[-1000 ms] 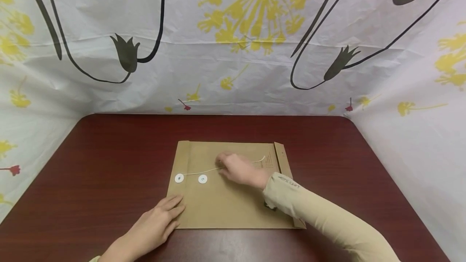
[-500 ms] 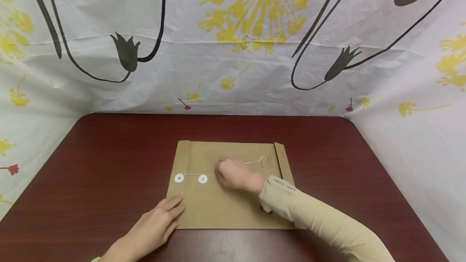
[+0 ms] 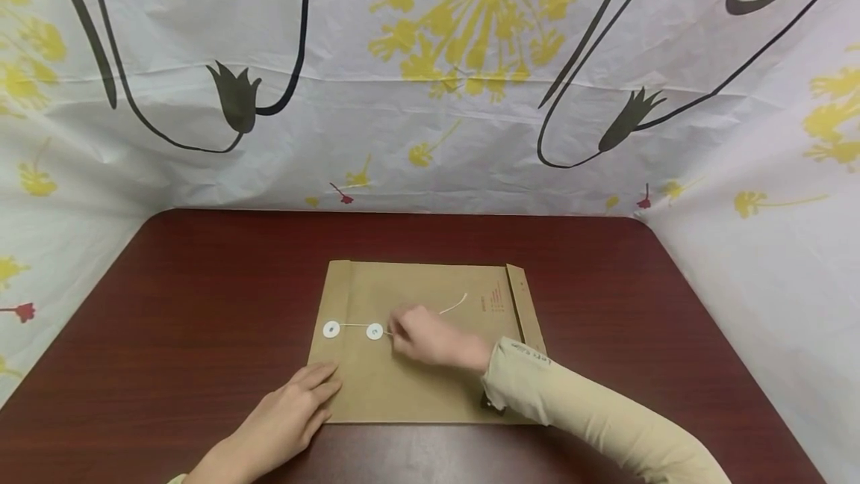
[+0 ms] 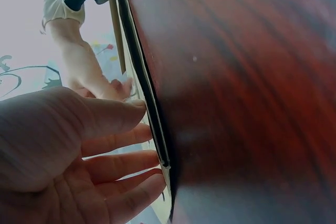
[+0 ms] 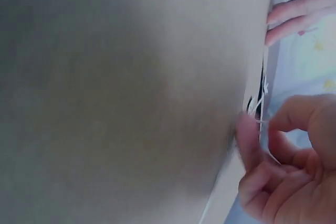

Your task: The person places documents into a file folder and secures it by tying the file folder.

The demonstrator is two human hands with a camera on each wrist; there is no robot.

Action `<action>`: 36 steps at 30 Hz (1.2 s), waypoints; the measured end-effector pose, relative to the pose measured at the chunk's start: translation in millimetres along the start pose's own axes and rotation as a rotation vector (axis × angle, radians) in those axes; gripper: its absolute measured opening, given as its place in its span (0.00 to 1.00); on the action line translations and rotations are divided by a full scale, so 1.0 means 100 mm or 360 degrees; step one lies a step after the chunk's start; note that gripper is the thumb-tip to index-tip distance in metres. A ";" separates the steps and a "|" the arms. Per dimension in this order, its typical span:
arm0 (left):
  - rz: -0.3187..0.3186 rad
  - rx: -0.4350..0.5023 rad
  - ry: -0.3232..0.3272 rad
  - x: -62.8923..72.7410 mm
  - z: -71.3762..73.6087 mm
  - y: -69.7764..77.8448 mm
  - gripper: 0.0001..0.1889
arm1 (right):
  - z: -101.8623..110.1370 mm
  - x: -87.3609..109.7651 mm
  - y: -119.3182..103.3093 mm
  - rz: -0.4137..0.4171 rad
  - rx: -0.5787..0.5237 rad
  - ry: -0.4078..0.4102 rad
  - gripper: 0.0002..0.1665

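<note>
A brown kraft paper envelope (image 3: 430, 387) lies flat on the table, with two white button discs near its left side. From the left disc (image 3: 331, 329) a thin white string (image 3: 453, 305) runs to the right disc (image 3: 374, 332) and on into my right hand (image 3: 430, 336). The right hand pinches the string between thumb and finger just right of that disc, and a loose tail sticks out beyond it. My left hand (image 3: 285, 409) rests on the envelope's lower left corner, fingers extended; the left wrist view shows its fingertips (image 4: 155, 179) along the edge.
The dark red wooden table (image 3: 168, 305) surrounds the envelope on all sides. Behind it and at both sides hangs a white patterned sheet (image 3: 403, 133). A narrow folded flap (image 3: 524, 305) runs down the envelope's right side.
The right hand has moved slightly down and left, drawing the string from above the right disc down against it. The loose tail has shifted left. The left hand stays in place.
</note>
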State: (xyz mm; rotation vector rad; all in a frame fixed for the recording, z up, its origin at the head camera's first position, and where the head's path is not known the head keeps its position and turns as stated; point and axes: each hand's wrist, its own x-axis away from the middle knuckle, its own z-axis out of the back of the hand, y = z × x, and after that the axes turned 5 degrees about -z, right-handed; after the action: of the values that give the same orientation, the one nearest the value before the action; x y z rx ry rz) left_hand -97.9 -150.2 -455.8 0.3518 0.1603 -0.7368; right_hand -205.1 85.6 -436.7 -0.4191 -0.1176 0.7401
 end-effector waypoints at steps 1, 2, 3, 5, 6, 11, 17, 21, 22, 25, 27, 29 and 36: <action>0.0001 -0.0001 -0.0001 0.00 0.00 0.00 0.18 | 0.00 0.00 0.00 -0.0003 -0.0092 0.0010 0.06; 0.0001 0.0000 -0.0003 0.00 0.00 0.00 0.18 | 0.00 -0.01 -0.01 -0.0008 -0.0160 0.0017 0.06; -0.0001 0.0000 -0.0001 0.00 0.00 0.00 0.18 | 0.00 0.00 -0.01 -0.0016 -0.0207 0.0020 0.07; -0.0005 -0.0005 0.0005 0.00 0.01 0.00 0.18 | 0.01 0.01 -0.03 -0.0040 -0.0245 0.0017 0.08; -0.0011 -0.0009 0.0013 -0.01 0.01 0.01 0.18 | 0.01 0.03 -0.04 -0.0051 -0.0243 0.0020 0.08; -0.0017 -0.0024 0.0040 0.00 0.01 0.01 0.18 | -0.01 0.11 -0.07 -0.0159 -0.0220 0.0079 0.04; -0.0030 -0.0035 0.0062 -0.01 0.01 0.01 0.18 | -0.04 0.21 -0.12 -0.0117 -0.0047 0.0166 0.05; -0.0039 -0.0034 0.0070 -0.01 0.01 0.01 0.18 | -0.04 0.21 -0.21 0.0014 0.0144 0.0025 0.07; -0.0038 -0.0035 0.0074 -0.01 0.01 0.01 0.18 | -0.05 0.20 -0.23 0.0040 0.0150 -0.0014 0.08; -0.0035 -0.0046 0.0083 -0.01 0.02 0.01 0.18 | -0.06 0.11 -0.34 0.0050 0.0025 -0.0085 0.08; -0.0032 -0.0048 0.0081 0.00 0.02 0.01 0.18 | -0.07 0.04 -0.40 0.0041 -0.0029 -0.0074 0.07; -0.0022 -0.0042 0.0073 0.00 0.02 0.01 0.18 | -0.08 -0.02 -0.45 0.0026 -0.0064 -0.0067 0.07; 0.0015 0.0006 0.0023 -0.02 0.03 0.04 0.18 | -0.13 -0.28 -0.58 0.0057 -0.0142 -0.0074 0.07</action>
State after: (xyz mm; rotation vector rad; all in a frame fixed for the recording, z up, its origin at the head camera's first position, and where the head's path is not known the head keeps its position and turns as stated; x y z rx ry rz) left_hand -96.6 -147.9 -451.3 0.3614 0.1709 -0.7256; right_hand -186.3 24.1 -423.6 -0.4901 -0.1876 0.7820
